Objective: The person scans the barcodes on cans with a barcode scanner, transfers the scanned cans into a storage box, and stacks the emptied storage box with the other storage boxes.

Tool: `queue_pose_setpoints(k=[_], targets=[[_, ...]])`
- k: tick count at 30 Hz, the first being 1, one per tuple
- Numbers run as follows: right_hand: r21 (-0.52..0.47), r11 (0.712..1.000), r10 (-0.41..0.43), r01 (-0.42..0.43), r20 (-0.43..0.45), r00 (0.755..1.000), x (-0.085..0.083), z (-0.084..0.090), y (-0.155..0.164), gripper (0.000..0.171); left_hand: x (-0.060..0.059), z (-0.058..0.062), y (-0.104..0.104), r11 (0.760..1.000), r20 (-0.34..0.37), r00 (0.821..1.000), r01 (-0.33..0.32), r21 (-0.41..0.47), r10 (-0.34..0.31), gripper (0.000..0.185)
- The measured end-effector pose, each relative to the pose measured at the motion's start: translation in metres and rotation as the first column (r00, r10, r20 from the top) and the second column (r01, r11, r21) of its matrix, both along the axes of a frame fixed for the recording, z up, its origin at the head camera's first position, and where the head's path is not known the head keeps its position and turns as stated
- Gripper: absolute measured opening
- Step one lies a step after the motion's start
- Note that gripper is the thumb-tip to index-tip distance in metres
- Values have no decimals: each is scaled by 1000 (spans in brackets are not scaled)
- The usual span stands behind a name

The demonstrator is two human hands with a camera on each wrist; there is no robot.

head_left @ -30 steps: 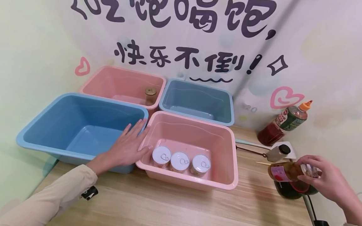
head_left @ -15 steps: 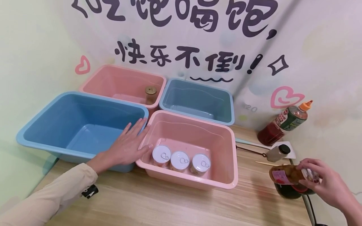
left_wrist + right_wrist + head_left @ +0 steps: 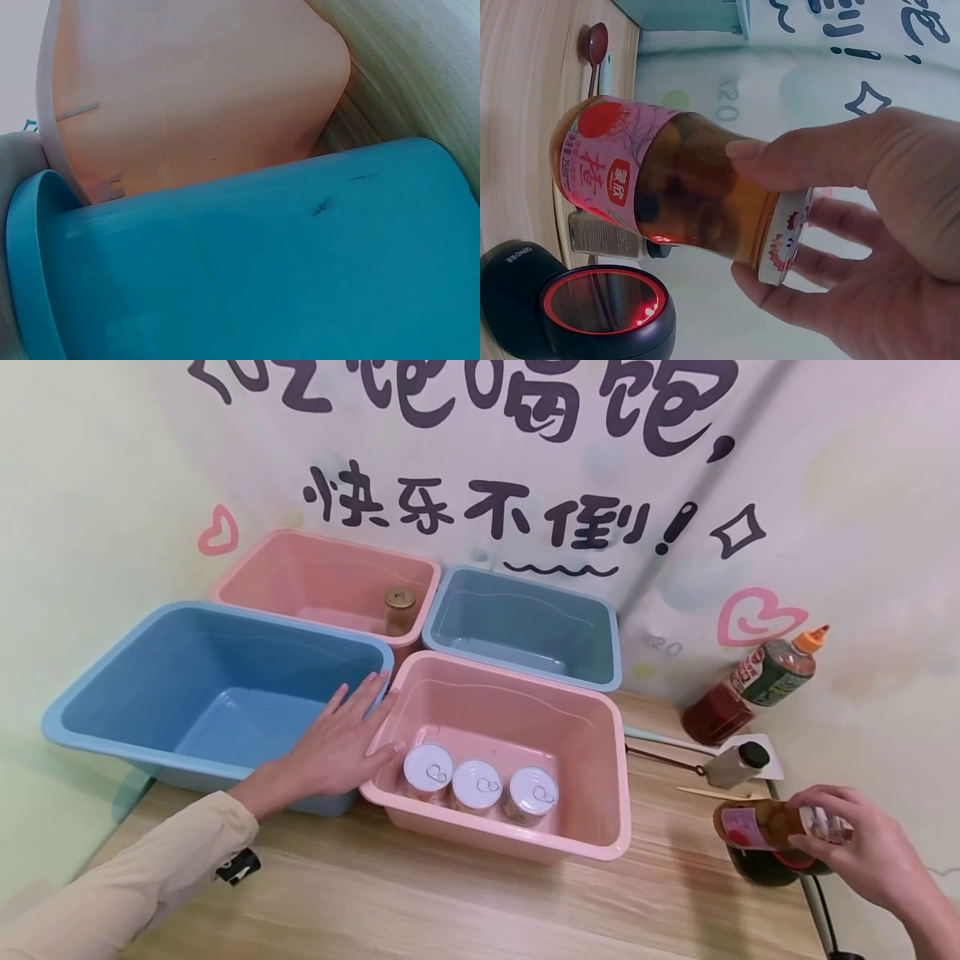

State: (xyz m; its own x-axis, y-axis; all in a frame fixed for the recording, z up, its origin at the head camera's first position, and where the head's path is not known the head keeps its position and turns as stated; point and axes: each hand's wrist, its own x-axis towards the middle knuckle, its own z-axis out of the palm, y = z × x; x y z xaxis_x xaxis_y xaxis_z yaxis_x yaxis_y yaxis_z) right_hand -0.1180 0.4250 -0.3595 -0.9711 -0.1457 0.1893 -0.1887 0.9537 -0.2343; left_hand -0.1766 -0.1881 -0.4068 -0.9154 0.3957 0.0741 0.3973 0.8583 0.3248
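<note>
My right hand (image 3: 862, 843) grips a glass jar (image 3: 757, 827) by its lid end. The jar lies on its side in the air, base to the left, over the table's right part. In the right wrist view, thumb and fingers hold the jar (image 3: 694, 180) round its neck and patterned lid (image 3: 784, 240); it has a pink label and dark round pieces in amber liquid. My left hand (image 3: 337, 747) rests with fingers straight across the adjoining rims of a blue tub (image 3: 150, 693) and a pink tub (image 3: 585, 735). Three ring-pull cans (image 3: 428, 772) stand in this pink tub.
Behind are another pink tub (image 3: 285, 577) holding a gold-lidded can (image 3: 400, 610), and a smaller blue-green tub (image 3: 525, 618). At right stand a sauce bottle (image 3: 776, 677), a black-capped shaker (image 3: 738, 766) and a black rounded device (image 3: 607, 307) with a red ring. A brown spoon (image 3: 594, 45) lies nearby.
The jar and right hand have dropped very slightly, still held sideways. My left hand stays on the rims, and the tubs have not moved.
</note>
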Motion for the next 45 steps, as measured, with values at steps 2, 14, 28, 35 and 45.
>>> queue_pose_setpoints(k=[2,14,28,35,45], targets=[[2,1000,-25,25,7,1000,0,1,-1,37,0,1,0,1000,-6,1000,-1,-1,1,75],[9,998,-70,69,46,997,-9,14,-9,38,1,2,-2,1000,-7,1000,-2,-7,2,75],[-18,985,171,-173,-87,982,-49,82,-52,39,2,0,-3,1000,0,1000,-9,3,9,74],[-7,963,270,-271,-50,962,-84,119,-102,44,2,1,-3,1000,-3,1000,-5,4,5,74],[19,928,373,-373,13,928,-137,149,-182,42,3,1,-2,1000,-10,1000,2,15,-2,75]])
